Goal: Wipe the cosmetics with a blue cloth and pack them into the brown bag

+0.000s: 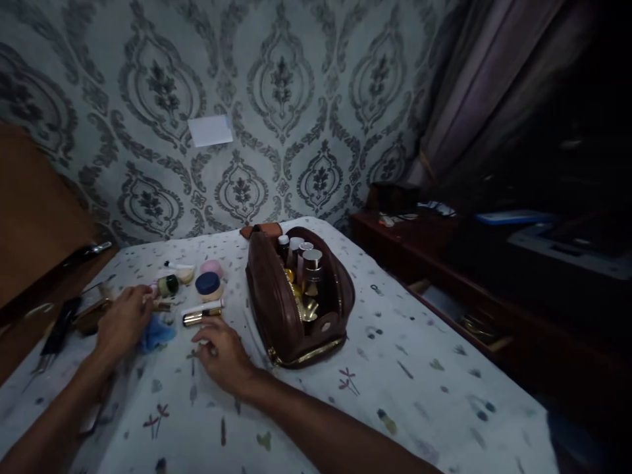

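Fingers of my right hand (226,357) curl loosely, seemingly empty; I can't tell if my left hand (123,319) holds anything. Right of both, the open brown bag (269,289) could spill its bottles (313,275) if I bump it; the gold tube (196,318), just beyond my right hand, could roll if brushed.

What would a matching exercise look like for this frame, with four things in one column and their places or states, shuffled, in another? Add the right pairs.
Things
1. Brown leather zip bag
2. Crumpled light-blue cloth
3. Slim black-and-gold tube
4. Flat white rectangle

Places or states
A. Lying alongside a slim white tube
B. On the grey patterned wall
C. Standing open, with silver-capped and white-capped bottles inside
D. Right next to the person's left hand

Right pairs: 1-C, 2-D, 3-A, 4-B
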The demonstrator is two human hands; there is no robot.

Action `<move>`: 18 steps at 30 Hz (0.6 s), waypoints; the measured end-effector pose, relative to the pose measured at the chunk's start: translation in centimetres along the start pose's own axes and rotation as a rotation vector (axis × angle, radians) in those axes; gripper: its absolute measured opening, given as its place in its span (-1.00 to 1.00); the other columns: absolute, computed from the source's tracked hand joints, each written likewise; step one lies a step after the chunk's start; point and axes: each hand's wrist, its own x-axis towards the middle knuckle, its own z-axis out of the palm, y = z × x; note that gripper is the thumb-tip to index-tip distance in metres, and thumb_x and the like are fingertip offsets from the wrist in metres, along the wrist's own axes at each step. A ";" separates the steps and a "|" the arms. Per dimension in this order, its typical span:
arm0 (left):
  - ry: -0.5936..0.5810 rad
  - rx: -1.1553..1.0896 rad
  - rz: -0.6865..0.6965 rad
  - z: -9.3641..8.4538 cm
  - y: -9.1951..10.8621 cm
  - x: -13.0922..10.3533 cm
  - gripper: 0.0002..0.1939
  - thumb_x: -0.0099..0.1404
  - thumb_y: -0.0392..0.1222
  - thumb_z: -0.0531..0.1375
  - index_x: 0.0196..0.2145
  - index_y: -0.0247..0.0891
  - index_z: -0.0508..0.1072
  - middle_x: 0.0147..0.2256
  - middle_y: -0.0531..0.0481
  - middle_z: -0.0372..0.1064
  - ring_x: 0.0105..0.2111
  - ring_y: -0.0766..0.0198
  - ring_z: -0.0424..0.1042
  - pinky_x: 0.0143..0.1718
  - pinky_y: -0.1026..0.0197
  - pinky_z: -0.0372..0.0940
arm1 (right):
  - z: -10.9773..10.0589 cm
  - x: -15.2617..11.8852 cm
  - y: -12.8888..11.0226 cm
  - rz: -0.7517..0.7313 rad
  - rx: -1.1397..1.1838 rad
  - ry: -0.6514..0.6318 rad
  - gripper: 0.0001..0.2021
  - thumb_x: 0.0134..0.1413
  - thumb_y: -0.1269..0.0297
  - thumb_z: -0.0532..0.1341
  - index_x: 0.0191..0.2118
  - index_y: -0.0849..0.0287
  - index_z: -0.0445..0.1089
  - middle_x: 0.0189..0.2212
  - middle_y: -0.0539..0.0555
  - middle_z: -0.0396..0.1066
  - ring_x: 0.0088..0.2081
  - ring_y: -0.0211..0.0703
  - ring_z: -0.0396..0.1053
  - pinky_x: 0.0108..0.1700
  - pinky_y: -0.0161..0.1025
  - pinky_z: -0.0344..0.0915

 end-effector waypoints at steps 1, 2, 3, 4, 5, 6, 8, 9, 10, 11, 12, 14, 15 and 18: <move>-0.027 0.055 -0.024 -0.2 -0.1 0.8 -0.58 0.46 -0.04 -0.20 -0.02 -0.23 0.34 -0.04 -0.15 0.40 -0.11 0.08 0.42 -0.25 0.19 0.28 | -0.1 -0.1 -0.1 0.008 -0.010 -0.019 -0.75 -0.03 0.58 0.19 -0.26 0.18 0.51 -0.03 0.15 0.45 0.03 -0.13 0.43 0.06 -0.18 0.36; -0.056 0.099 -0.039 -0.4 -0.1 1.6 -0.56 0.46 -0.01 -0.22 -0.01 -0.24 0.33 -0.07 -0.15 0.41 -0.09 0.09 0.41 -0.27 0.23 0.26 | -0.1 -0.2 -0.2 0.010 -0.021 -0.034 -0.77 -0.02 0.57 0.19 -0.26 0.18 0.51 -0.06 0.15 0.47 0.01 -0.14 0.44 0.06 -0.20 0.36; -0.089 0.131 -0.045 -0.5 -0.1 2.3 -0.54 0.47 0.00 -0.22 0.01 -0.25 0.32 -0.09 -0.16 0.41 -0.08 0.10 0.40 -0.28 0.26 0.24 | -0.1 -0.3 -0.3 0.005 -0.031 -0.050 -0.77 -0.01 0.56 0.20 -0.25 0.18 0.51 -0.07 0.14 0.48 0.01 -0.14 0.44 0.07 -0.22 0.34; -0.130 0.153 -0.048 -0.5 -0.1 2.9 -0.53 0.46 0.01 -0.22 0.03 -0.27 0.31 -0.09 -0.17 0.42 -0.08 0.10 0.40 -0.29 0.27 0.23 | -0.2 -0.3 -0.3 -0.005 -0.042 -0.063 -0.77 -0.01 0.55 0.20 -0.24 0.18 0.51 -0.08 0.14 0.49 0.01 -0.15 0.44 0.09 -0.23 0.33; -0.178 0.167 -0.043 -0.5 -0.1 3.4 -0.53 0.46 0.01 -0.22 0.05 -0.30 0.29 -0.08 -0.20 0.42 -0.09 0.10 0.41 -0.30 0.28 0.22 | -0.2 -0.4 -0.3 -0.018 -0.057 -0.077 -0.77 -0.01 0.55 0.20 -0.23 0.18 0.51 -0.09 0.13 0.49 0.02 -0.15 0.43 0.11 -0.23 0.31; -0.225 0.175 -0.038 -0.4 -0.1 3.9 -0.51 0.46 0.00 -0.23 0.07 -0.32 0.28 -0.07 -0.22 0.43 -0.09 0.09 0.41 -0.30 0.28 0.21 | -0.1 -0.4 -0.2 -0.028 -0.076 -0.092 -0.77 -0.02 0.54 0.20 -0.23 0.18 0.51 -0.11 0.12 0.50 0.03 -0.15 0.43 0.12 -0.24 0.29; -0.293 0.189 -0.028 -0.3 0.1 4.5 -0.47 0.45 -0.01 -0.28 0.10 -0.36 0.25 -0.03 -0.28 0.41 -0.09 0.04 0.42 -0.30 0.25 0.21 | -0.1 -0.4 -0.2 -0.049 -0.114 -0.131 -0.77 -0.01 0.53 0.20 -0.23 0.18 0.52 -0.13 0.11 0.50 0.02 -0.15 0.42 0.13 -0.25 0.28; -0.310 0.201 -0.020 -0.3 0.2 4.7 -0.45 0.45 -0.02 -0.30 0.10 -0.38 0.24 -0.01 -0.29 0.40 -0.09 0.02 0.42 -0.29 0.23 0.21 | 0.0 -0.4 -0.1 -0.059 -0.134 -0.148 -0.77 -0.01 0.53 0.20 -0.22 0.19 0.52 -0.14 0.11 0.50 0.01 -0.15 0.42 0.13 -0.25 0.28; -0.320 0.214 -0.014 -0.3 0.4 4.8 -0.45 0.45 -0.02 -0.31 0.10 -0.39 0.24 0.00 -0.30 0.40 -0.08 -0.01 0.41 -0.27 0.22 0.21 | 0.0 -0.4 -0.1 -0.070 -0.155 -0.166 -0.77 0.00 0.53 0.20 -0.21 0.20 0.52 -0.15 0.11 0.50 0.00 -0.15 0.42 0.13 -0.25 0.27; -0.323 0.223 -0.007 -0.3 0.6 4.9 -0.45 0.44 -0.02 -0.31 0.10 -0.39 0.25 0.01 -0.31 0.39 -0.07 -0.03 0.40 -0.26 0.21 0.21 | 0.1 -0.4 0.0 -0.083 -0.177 -0.183 -0.76 0.01 0.52 0.19 -0.20 0.22 0.52 -0.14 0.12 0.50 -0.01 -0.15 0.42 0.13 -0.26 0.27; -0.324 0.228 -0.006 -0.3 0.7 5.0 -0.45 0.44 -0.03 -0.31 0.09 -0.39 0.25 0.03 -0.31 0.37 -0.06 -0.05 0.39 -0.26 0.20 0.21 | 0.1 -0.5 0.0 -0.095 -0.198 -0.195 -0.76 0.03 0.51 0.19 -0.19 0.23 0.53 -0.14 0.13 0.50 -0.01 -0.14 0.41 0.13 -0.26 0.27; -0.327 0.226 -0.016 -0.1 0.7 5.2 -0.46 0.44 -0.06 -0.32 0.08 -0.38 0.27 0.05 -0.29 0.35 -0.06 -0.05 0.37 -0.26 0.18 0.19 | 0.1 -0.5 0.0 -0.116 -0.234 -0.216 -0.76 0.06 0.47 0.19 -0.15 0.26 0.53 -0.12 0.16 0.49 0.00 -0.13 0.41 0.13 -0.25 0.28; -0.324 0.220 -0.021 0.2 0.5 5.4 -0.47 0.44 -0.09 -0.33 0.06 -0.37 0.27 0.04 -0.29 0.35 -0.07 -0.04 0.37 -0.26 0.18 0.19 | 0.0 -0.6 0.0 -0.121 -0.248 -0.226 -0.76 0.08 0.46 0.19 -0.14 0.27 0.53 -0.11 0.16 0.49 0.00 -0.12 0.41 0.13 -0.26 0.28; -0.230 0.168 0.010 2.3 -1.3 6.2 -0.52 0.42 -0.10 -0.26 -0.03 -0.36 0.35 -0.11 -0.22 0.42 -0.23 0.08 0.37 -0.27 0.18 0.16 | -0.3 -0.6 -0.2 -0.116 -0.281 -0.255 -0.74 0.11 0.42 0.19 -0.10 0.29 0.52 -0.07 0.19 0.48 0.02 -0.12 0.40 0.14 -0.26 0.27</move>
